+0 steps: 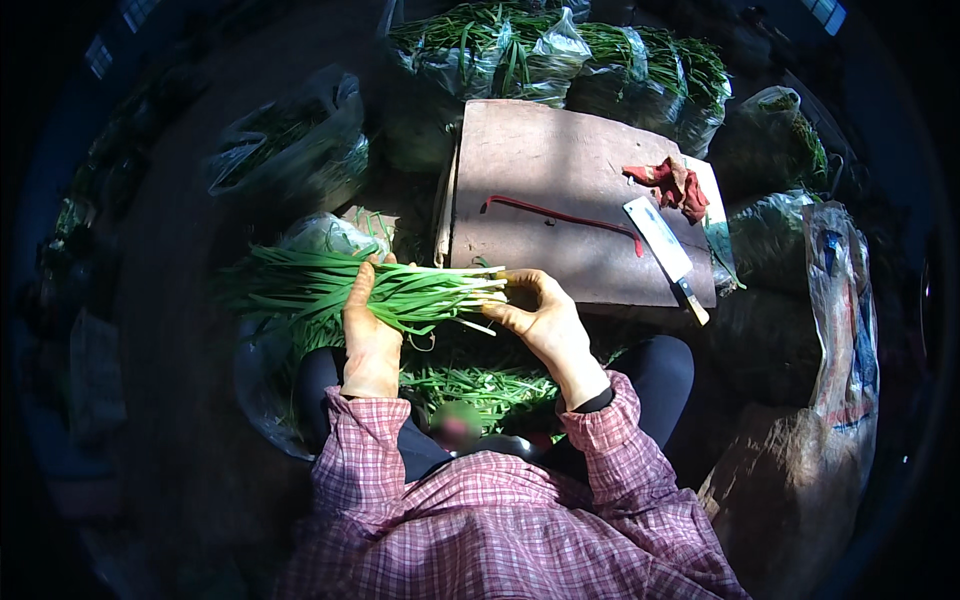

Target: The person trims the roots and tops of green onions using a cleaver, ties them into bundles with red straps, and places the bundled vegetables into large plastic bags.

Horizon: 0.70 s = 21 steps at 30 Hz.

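1. Lying flat just beyond the person's knees, a brown wooden board (pixel 560 170) takes up the middle of the view; sunlight falls across its right part.
2. Clear plastic bags of greens (pixel 560 55) crowd the far edge of the board, with more bags in shadow at the left (pixel 290 140) and right (pixel 775 135).
3. A large sack (pixel 840 330) with blue print stands at the right, beside the person's right knee.
4. A loose heap of green stalks (pixel 470 385) lies low between the knees, under both hands.
5. The bundle of long green chives (pixel 400 290) is held level above that heap, just in front of the board's near edge. Its leafy ends fan out to the left and its pale cut ends point right.
6. The left hand (pixel 368 335) is wrapped around the middle of the bundle from below, fingers curled over the top, grasping it.
7. The right hand (pixel 540 315) sits at the pale ends, thumb and fingers cupped against them, touching and closing on the tips.
8. A cleaver (pixel 660 240) with a pale blade lies on the board's right side, handle toward the person, well apart from both hands.
9. A red cloth (pixel 675 185) lies crumpled just beyond the blade.
10. A thin dark red strip (pixel 560 215) lies across the board's centre.
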Available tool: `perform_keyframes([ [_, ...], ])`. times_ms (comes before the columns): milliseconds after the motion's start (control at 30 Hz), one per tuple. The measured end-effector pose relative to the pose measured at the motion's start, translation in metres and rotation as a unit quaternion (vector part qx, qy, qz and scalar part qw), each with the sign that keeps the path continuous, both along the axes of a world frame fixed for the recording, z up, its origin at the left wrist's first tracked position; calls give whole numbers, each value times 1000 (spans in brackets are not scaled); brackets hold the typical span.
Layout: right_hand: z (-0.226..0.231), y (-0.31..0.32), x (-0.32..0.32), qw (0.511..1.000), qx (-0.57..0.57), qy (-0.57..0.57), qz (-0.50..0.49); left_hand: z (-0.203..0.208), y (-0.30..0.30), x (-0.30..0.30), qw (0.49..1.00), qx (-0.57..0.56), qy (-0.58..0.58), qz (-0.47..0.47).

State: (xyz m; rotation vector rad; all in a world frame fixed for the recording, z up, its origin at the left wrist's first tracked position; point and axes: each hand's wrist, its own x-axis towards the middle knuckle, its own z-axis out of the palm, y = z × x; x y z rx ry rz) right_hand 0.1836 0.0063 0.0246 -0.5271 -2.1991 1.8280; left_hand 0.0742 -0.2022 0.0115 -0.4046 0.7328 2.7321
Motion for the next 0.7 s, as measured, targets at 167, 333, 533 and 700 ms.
perform_keyframes([
  [167, -11, 12, -2, 936, -352, -19, 0, -11, 5, -3, 999, -21, -26, 18],
  [333, -5, 0, -1, 987, -163, -12, -5, -16, 3, -8, 997, -7, -63, 33],
  [533, -25, -1, -14, 953, -303, -12, 3, -19, 7, -6, 998, -4, -63, -9],
  [700, -17, 9, -5, 916, -394, 67, 38, -27, -6, -11, 998, 11, -67, 7],
])
